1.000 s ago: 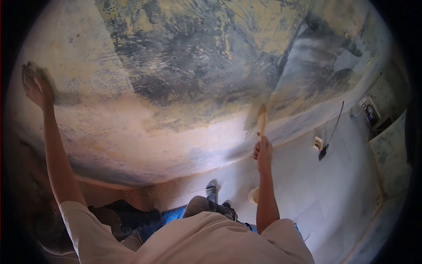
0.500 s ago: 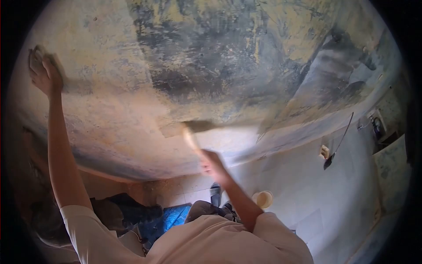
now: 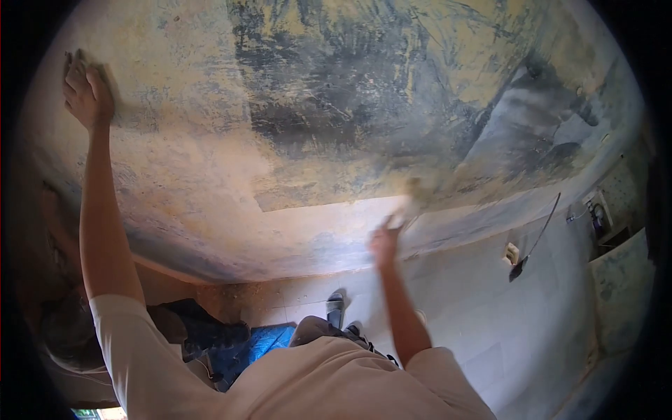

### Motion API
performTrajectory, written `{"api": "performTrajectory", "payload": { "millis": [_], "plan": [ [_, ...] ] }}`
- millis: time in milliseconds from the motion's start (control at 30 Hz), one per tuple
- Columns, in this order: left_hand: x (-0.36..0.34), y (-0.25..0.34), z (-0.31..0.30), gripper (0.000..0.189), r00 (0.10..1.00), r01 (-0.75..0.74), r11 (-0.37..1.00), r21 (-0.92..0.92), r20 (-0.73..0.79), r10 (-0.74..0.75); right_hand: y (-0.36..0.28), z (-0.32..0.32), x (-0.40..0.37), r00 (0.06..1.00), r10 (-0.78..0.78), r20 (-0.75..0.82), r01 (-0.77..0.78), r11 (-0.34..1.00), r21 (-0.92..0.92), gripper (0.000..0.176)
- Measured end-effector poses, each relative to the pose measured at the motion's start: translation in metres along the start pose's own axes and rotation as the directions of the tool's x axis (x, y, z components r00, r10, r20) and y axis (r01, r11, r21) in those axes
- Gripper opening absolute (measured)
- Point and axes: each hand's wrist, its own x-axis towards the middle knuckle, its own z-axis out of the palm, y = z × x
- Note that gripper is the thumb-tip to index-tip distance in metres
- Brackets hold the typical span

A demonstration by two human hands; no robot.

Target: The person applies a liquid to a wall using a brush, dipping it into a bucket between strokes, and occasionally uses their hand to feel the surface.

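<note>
Clearly, left hand: a bare left hand (image 3: 89, 94) laid against the broad, mottled yellow-and-grey plaster wall (image 3: 175, 150), thumb apart from the fingers; whether it holds anything, I cannot tell.
Right hand: a bare, motion-blurred right hand (image 3: 385, 243), fingers curled around the handle of a pale, slender tool (image 3: 412, 196).
Pale tool: in front of the wall, by the lower edge of a dark grey, streaky patch (image 3: 315, 98); blur hides whether its end touches.
Floor: pale, smooth flooring (image 3: 469, 315), with a crumpled blue plastic sheet (image 3: 269, 339) near a dark open-toed shoe (image 3: 335, 305).
Rightward: a thin rod with a dark head (image 3: 518, 269), just beside a small cream box (image 3: 512, 253).
</note>
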Motion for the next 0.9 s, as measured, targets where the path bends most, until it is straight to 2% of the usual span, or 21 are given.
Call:
{"api": "performTrajectory", "payload": {
  "millis": [33,67,100,133,167,200,267,300,333,367,400,433,467,500,567,667,767,800,833,867,900],
  "plan": [
    [0.0,-0.002,0.001,0.055,1.0,-0.003,1.0,0.031,0.02,0.003,0.028,0.043,-0.035,0.997,-0.024,0.075,0.018,0.997,0.074,0.09],
    [-0.001,-0.006,0.005,0.055,1.0,-0.007,0.999,0.036,0.014,0.007,0.054,0.071,-0.06,0.982,0.079,0.171,-0.089,0.995,0.053,0.091],
    [-0.004,-0.011,0.012,0.056,0.996,0.089,0.993,0.071,0.022,-0.091,0.07,0.091,-0.092,0.948,0.163,0.272,-0.139,0.985,-0.105,0.08],
    [-0.005,-0.012,0.014,0.057,0.982,0.185,0.977,0.106,0.025,-0.189,0.058,0.1,-0.113,0.838,0.259,0.48,-0.213,0.966,-0.149,0.071],
    [0.0,-0.002,0.011,0.057,0.983,0.18,0.978,0.106,0.026,-0.184,0.048,0.105,-0.127,0.675,0.338,0.656,-0.272,0.94,-0.205,0.065],
    [0.007,0.012,0.009,0.057,0.972,0.235,0.97,0.06,0.006,-0.236,0.052,0.101,-0.123,0.675,0.335,0.658,-0.273,0.941,-0.2,0.065],
    [0.018,0.031,0.009,0.057,0.957,0.289,0.957,0.012,-0.021,-0.288,0.057,0.088,-0.102,0.734,0.203,0.648,-0.009,0.957,-0.29,0.048],
    [0.021,0.037,0.008,0.058,0.957,0.289,0.957,-0.011,-0.007,-0.289,0.023,0.072,-0.09,0.752,0.352,0.558,-0.247,0.934,-0.256,0.05],
    [0.022,0.042,0.01,0.059,0.957,0.292,0.956,-0.033,0.012,-0.291,0.023,0.039,-0.055,0.773,0.287,0.565,-0.237,0.958,-0.163,0.049],
    [0.021,0.044,0.014,0.059,0.956,0.294,0.955,-0.037,0.013,-0.293,-0.01,0.01,-0.044,0.821,0.251,0.513,-0.179,0.966,-0.187,0.052],
    [0.019,0.046,0.019,0.06,0.967,0.251,0.968,-0.03,-0.027,-0.252,0.004,-0.028,-0.01,0.858,-0.09,0.505,0.271,0.916,-0.297,0.056],
    [0.017,0.048,0.025,0.062,0.976,0.207,0.978,-0.023,-0.064,-0.208,-0.012,-0.076,0.013,0.728,-0.339,0.596,0.66,0.582,-0.476,0.056],
    [0.016,0.052,0.026,0.062,0.977,0.207,0.978,-0.025,-0.048,-0.208,-0.038,-0.116,0.021,0.84,-0.064,0.54,0.146,0.983,-0.112,0.048],
    [0.016,0.054,0.022,0.063,0.979,0.2,0.979,-0.049,-0.042,-0.202,-0.074,-0.111,-0.002,0.992,-0.074,0.103,0.1,0.953,-0.287,0.043],
    [0.016,0.052,0.019,0.064,0.978,0.202,0.977,-0.066,-0.042,-0.205,-0.101,-0.132,0.017,0.963,-0.173,-0.205,0.171,0.985,-0.028,0.045],
    [0.02,0.051,0.021,0.065,0.979,0.195,0.978,-0.073,-0.043,-0.198,-0.098,-0.127,0.043,0.93,-0.149,-0.337,0.154,0.988,-0.012,0.049],
    [0.016,0.053,0.015,0.066,0.968,0.252,0.963,-0.097,0.017,-0.251,-0.006,-0.073,0.05,0.99,-0.129,-0.064,0.123,0.988,-0.097,0.069],
    [0.016,0.05,0.014,0.067,0.973,0.233,0.969,-0.086,0.026,-0.231,0.053,-0.059,0.053,0.998,0.065,0.027,-0.067,0.994,0.083,0.092],
    [0.017,0.05,0.016,0.068,0.977,0.214,0.974,-0.078,0.03,-0.213,0.069,0.013,0.003,0.996,-0.079,-0.035,0.084,0.978,0.192,0.105],
    [0.019,0.052,0.017,0.068,0.977,0.212,0.974,-0.085,0.03,-0.21,0.135,0.042,-0.007,0.999,-0.021,0.027,0.014,0.972,0.235,0.11],
    [0.019,0.053,0.017,0.069,0.976,0.217,0.972,-0.087,0.012,-0.216,0.157,0.074,-0.049,0.98,0.052,0.194,-0.067,0.995,0.073,0.105]
  ]
}}
